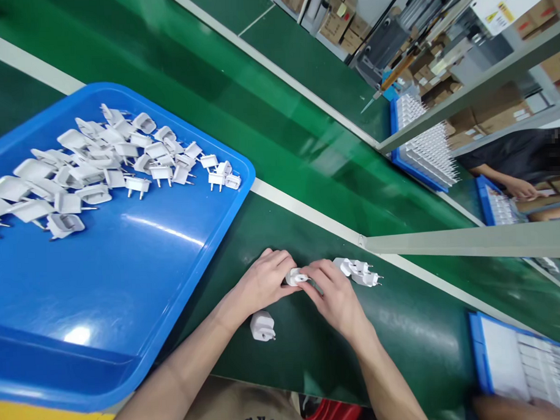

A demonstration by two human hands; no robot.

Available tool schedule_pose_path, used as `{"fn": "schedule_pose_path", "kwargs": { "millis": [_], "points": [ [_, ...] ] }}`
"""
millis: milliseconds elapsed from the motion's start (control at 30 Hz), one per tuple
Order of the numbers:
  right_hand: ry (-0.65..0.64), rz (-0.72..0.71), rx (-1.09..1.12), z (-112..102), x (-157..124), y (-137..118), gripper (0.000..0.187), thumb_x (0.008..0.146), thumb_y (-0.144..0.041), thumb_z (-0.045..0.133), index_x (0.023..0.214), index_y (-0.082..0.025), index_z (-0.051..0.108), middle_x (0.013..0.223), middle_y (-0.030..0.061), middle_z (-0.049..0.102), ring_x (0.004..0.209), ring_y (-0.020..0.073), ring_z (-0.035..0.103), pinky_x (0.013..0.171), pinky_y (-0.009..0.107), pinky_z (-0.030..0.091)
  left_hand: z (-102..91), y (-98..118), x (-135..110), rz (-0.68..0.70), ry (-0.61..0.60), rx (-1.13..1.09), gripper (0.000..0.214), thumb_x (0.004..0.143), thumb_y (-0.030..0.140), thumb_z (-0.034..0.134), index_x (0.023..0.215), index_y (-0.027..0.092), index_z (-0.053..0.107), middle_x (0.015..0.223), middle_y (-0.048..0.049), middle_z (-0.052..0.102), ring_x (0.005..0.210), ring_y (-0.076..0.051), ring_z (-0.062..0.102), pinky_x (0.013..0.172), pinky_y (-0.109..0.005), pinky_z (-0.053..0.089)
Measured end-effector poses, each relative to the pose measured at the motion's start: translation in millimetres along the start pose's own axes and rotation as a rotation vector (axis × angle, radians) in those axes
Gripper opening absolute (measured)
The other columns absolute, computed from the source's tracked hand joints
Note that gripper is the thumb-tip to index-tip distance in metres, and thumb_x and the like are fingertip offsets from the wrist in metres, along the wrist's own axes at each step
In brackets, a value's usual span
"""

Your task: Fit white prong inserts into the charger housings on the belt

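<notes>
We hold a small white plug piece between both hands, low over the green counter. The left hand has its grip clamped on one side of it, and the right hand pinches the other side just as tightly. A loose plug lies on the counter between our forearms, near the left wrist. Two more plugs sit together just beyond the right hand's fingers. To the left, a big blue tray crowds the left forearm, with a heap of white plug parts at its far end. A grey rail crosses on the right. Well apart, a co-worker's hand rests by another blue tray.
</notes>
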State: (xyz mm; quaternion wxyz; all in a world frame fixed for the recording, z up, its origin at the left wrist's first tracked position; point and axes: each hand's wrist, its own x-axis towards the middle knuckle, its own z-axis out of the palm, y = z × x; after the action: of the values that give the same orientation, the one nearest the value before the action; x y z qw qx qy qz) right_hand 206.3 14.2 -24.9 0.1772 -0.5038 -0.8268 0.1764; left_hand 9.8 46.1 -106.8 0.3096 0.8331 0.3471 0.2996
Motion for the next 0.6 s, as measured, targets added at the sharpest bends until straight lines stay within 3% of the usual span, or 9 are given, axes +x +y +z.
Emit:
{"fn": "schedule_pose_path", "kwargs": {
  "millis": [167,300,400,533,600],
  "points": [
    [-0.081,-0.011,0.035,0,4,-1,0.018,0.11,-0.023,0.05,0.111,-0.024,0.068,0.101,0.0082,0.071,0.09,0.0238,0.068,0.081,0.038,0.057,-1.1,0,1,-0.005,-0.009,-0.006,0.023,0.097,0.033,0.073,0.093,0.02,0.054,0.094,-0.0019,0.065,0.086,-0.021,0.063,0.082,-0.036,0.044],
    [-0.047,0.223,0.266,-5,3,-2,0.015,0.106,-0.035,0.059,0.112,-0.024,0.067,0.084,0.0023,0.068,0.07,0.0189,0.064,0.066,0.032,0.055,-1.6,2,2,-0.021,-0.006,-0.018,0.027,0.093,0.032,0.078,0.094,0.02,0.055,0.095,-0.0014,0.064,0.085,-0.021,0.062,0.08,-0.035,0.043],
    [-0.033,0.391,0.53,-6,2,-1,0.024,0.102,-0.045,0.065,0.115,-0.025,0.067,0.072,-0.0025,0.063,0.057,0.0149,0.058,0.052,0.027,0.049,-2.3,3,3,-0.037,-0.01,-0.005,0.027,0.092,0.033,0.079,0.092,0.021,0.055,0.092,-0.0011,0.063,0.082,-0.022,0.061,0.079,-0.035,0.043],
    [-0.143,0.461,0.829,-7,2,1,0.032,0.096,-0.05,0.073,0.115,-0.025,0.067,0.081,0.0002,0.07,0.062,0.0166,0.065,0.054,0.028,0.053,-2.6,3,4,-0.025,-0.021,0.006,0.029,0.09,0.036,0.081,0.091,0.02,0.057,0.092,-0.0024,0.064,0.083,-0.023,0.062,0.079,-0.036,0.043],
    [-0.145,0.45,0.808,-9,2,2,0.033,0.096,-0.05,0.075,0.116,-0.025,0.067,0.08,-0.0001,0.07,0.061,0.0167,0.065,0.055,0.029,0.053,-2.0,2,4,-0.021,-0.025,0.0,0.029,0.091,0.037,0.081,0.091,0.02,0.057,0.093,-0.0029,0.065,0.084,-0.023,0.062,0.079,-0.036,0.043]
  ]
}}
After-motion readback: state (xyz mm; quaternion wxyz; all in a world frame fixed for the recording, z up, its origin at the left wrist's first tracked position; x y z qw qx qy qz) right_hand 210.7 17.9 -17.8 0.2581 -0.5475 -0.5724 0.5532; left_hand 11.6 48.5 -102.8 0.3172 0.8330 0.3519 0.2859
